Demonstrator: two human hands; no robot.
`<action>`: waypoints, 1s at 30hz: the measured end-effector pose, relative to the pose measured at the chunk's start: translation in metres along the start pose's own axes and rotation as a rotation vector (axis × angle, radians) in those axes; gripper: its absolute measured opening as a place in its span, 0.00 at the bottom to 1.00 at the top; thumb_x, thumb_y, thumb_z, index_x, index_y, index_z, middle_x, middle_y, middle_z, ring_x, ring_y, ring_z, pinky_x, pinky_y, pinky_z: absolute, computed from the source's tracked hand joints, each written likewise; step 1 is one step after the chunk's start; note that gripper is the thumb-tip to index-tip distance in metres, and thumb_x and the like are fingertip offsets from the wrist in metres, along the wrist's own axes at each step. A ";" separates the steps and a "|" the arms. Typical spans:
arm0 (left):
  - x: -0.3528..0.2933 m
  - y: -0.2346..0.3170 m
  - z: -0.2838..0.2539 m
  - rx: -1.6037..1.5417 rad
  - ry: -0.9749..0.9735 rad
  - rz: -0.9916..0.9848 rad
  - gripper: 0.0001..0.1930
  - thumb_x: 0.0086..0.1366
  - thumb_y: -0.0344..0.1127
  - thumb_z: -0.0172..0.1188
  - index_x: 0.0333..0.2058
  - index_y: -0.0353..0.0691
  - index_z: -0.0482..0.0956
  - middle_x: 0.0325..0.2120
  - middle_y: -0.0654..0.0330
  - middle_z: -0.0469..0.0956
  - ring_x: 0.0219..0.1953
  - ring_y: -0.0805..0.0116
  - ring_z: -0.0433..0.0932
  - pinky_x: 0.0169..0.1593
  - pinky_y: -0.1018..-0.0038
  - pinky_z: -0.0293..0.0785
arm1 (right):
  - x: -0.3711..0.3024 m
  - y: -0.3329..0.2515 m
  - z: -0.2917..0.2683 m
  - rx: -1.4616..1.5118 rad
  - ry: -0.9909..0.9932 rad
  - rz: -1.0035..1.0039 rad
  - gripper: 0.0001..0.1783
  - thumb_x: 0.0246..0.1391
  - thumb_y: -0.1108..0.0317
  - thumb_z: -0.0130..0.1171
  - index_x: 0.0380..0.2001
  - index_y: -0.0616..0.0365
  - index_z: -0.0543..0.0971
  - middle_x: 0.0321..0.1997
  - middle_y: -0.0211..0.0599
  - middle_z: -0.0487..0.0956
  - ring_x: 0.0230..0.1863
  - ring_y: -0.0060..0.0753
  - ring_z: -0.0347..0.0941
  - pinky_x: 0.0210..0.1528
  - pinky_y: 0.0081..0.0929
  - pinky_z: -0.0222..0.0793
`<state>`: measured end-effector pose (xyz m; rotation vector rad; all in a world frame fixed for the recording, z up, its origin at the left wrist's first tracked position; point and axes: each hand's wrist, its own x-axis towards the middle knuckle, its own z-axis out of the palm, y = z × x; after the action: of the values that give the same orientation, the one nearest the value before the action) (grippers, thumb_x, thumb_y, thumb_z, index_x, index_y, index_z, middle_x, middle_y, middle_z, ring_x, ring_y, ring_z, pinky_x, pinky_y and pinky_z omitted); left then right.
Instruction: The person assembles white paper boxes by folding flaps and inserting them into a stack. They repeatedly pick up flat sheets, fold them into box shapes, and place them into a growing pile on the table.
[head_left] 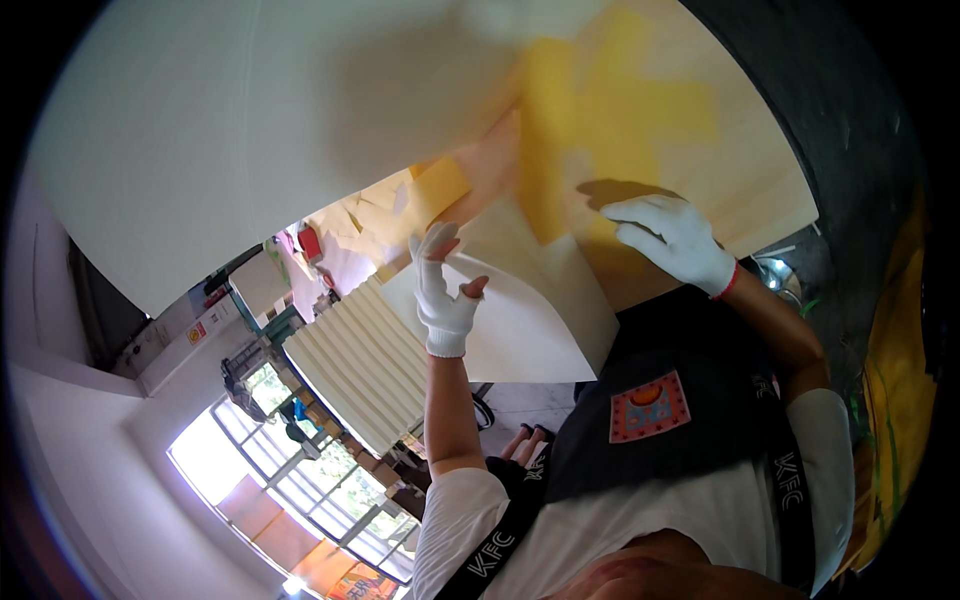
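My left hand [445, 295] is raised in a white glove that leaves the thumb tip and part of a finger bare. Its fingers are apart, with nothing seen between them. Just beside it, a curved white sheet [535, 315] rises off the table's near side; whether the hand touches it I cannot tell. My right hand [675, 243], in a white glove with a red cuff edge, hovers or rests palm-down with fingers stretched over the pale tabletop [740, 190], casting a shadow. Yellow patches [610, 100] lie on that surface. A large pale sheet [200, 150] covers the upper left.
A stack of pale, ridged sheets [360, 365] stands left of my left arm. Beyond it are yellow paper pieces [375, 215] and a small red object [309, 243]. A bright window [320, 480] is at lower left. Shiny metal [778, 278] shows beyond the table's right corner.
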<state>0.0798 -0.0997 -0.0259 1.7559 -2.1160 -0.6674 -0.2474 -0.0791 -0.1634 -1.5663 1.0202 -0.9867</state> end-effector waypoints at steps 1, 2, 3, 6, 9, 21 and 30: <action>-0.005 -0.004 -0.001 0.002 0.043 0.046 0.31 0.56 0.45 0.74 0.53 0.35 0.75 0.55 0.53 0.78 0.58 0.48 0.76 0.74 0.48 0.46 | 0.001 -0.001 0.000 0.020 -0.006 0.017 0.15 0.62 0.64 0.58 0.48 0.59 0.82 0.46 0.45 0.83 0.47 0.49 0.79 0.52 0.38 0.73; -0.011 -0.011 -0.001 0.006 0.088 0.091 0.31 0.57 0.51 0.72 0.52 0.35 0.75 0.54 0.53 0.78 0.59 0.47 0.75 0.74 0.46 0.44 | 0.002 -0.003 0.000 0.040 -0.015 0.033 0.15 0.62 0.65 0.59 0.48 0.60 0.82 0.46 0.46 0.83 0.47 0.49 0.79 0.52 0.38 0.73; -0.016 -0.012 -0.001 0.010 0.134 0.134 0.33 0.58 0.57 0.71 0.51 0.35 0.75 0.53 0.52 0.79 0.59 0.46 0.75 0.75 0.44 0.42 | 0.003 -0.005 -0.001 0.047 -0.021 0.045 0.14 0.62 0.66 0.59 0.48 0.60 0.82 0.46 0.46 0.83 0.47 0.49 0.79 0.52 0.38 0.73; -0.035 -0.012 0.003 -0.016 0.264 0.093 0.33 0.60 0.65 0.64 0.46 0.37 0.76 0.49 0.50 0.81 0.58 0.44 0.76 0.73 0.40 0.44 | 0.008 -0.014 -0.004 0.099 -0.031 0.089 0.14 0.60 0.69 0.61 0.48 0.60 0.82 0.47 0.47 0.83 0.48 0.49 0.80 0.51 0.38 0.74; -0.048 -0.014 0.000 0.021 0.313 0.137 0.27 0.62 0.60 0.65 0.44 0.39 0.76 0.47 0.49 0.82 0.56 0.42 0.77 0.71 0.38 0.49 | 0.019 -0.029 0.000 0.101 -0.064 0.046 0.14 0.59 0.70 0.62 0.48 0.60 0.82 0.47 0.47 0.83 0.47 0.49 0.80 0.51 0.37 0.74; -0.072 -0.033 0.007 -0.007 0.324 0.223 0.24 0.56 0.52 0.71 0.46 0.45 0.77 0.52 0.51 0.80 0.60 0.42 0.74 0.71 0.36 0.47 | 0.072 -0.101 0.061 -0.067 -0.356 -0.191 0.27 0.53 0.57 0.69 0.54 0.57 0.80 0.50 0.44 0.83 0.48 0.48 0.78 0.51 0.38 0.71; -0.061 -0.039 0.015 -0.063 0.401 0.325 0.22 0.55 0.46 0.71 0.47 0.50 0.77 0.52 0.55 0.79 0.56 0.47 0.77 0.71 0.39 0.50 | 0.064 -0.111 0.072 -0.154 -0.385 -0.018 0.28 0.54 0.54 0.69 0.55 0.57 0.81 0.47 0.47 0.84 0.46 0.51 0.79 0.50 0.39 0.73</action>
<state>0.1169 -0.0430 -0.0560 1.3321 -2.0023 -0.2626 -0.1439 -0.1005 -0.0615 -1.8083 0.8256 -0.5939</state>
